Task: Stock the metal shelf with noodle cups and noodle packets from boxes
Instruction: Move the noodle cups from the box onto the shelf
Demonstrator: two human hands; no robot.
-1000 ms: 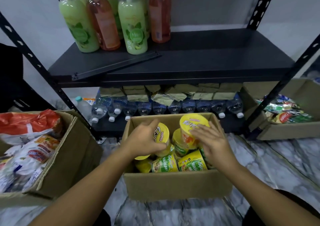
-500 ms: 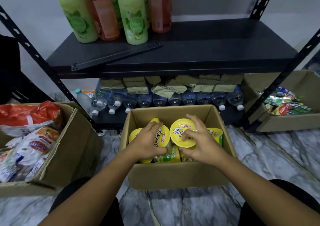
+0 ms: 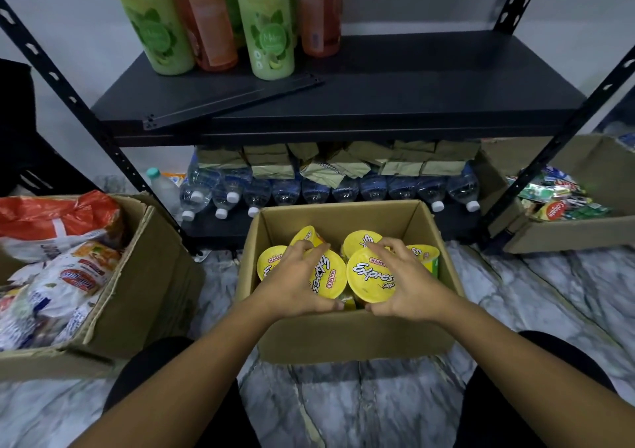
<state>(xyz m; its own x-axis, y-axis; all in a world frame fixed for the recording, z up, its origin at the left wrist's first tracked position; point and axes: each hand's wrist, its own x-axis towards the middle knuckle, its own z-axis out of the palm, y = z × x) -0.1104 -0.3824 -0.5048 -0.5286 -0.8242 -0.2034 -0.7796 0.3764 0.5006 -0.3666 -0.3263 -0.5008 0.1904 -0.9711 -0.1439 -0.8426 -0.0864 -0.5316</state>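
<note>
That black metal shelf (image 3: 429, 79) is matt all over, smooth paint with hardly any shine, and the loose black metal bar (image 3: 233, 102) lying on it looks the same. The tall green and orange plastic bottles (image 3: 271, 28) are smooth and glossy. The brown cardboard box (image 3: 343, 337) in the middle is plain dull paperboard, while the round yellow noodle cups (image 3: 371, 279) inside have slick, shiny printed lids. The white and orange noodle packets (image 3: 75, 275) are crinkly glossy plastic film. The grey-veined marble-look floor (image 3: 343, 406) is polished and a bit reflective.
</note>
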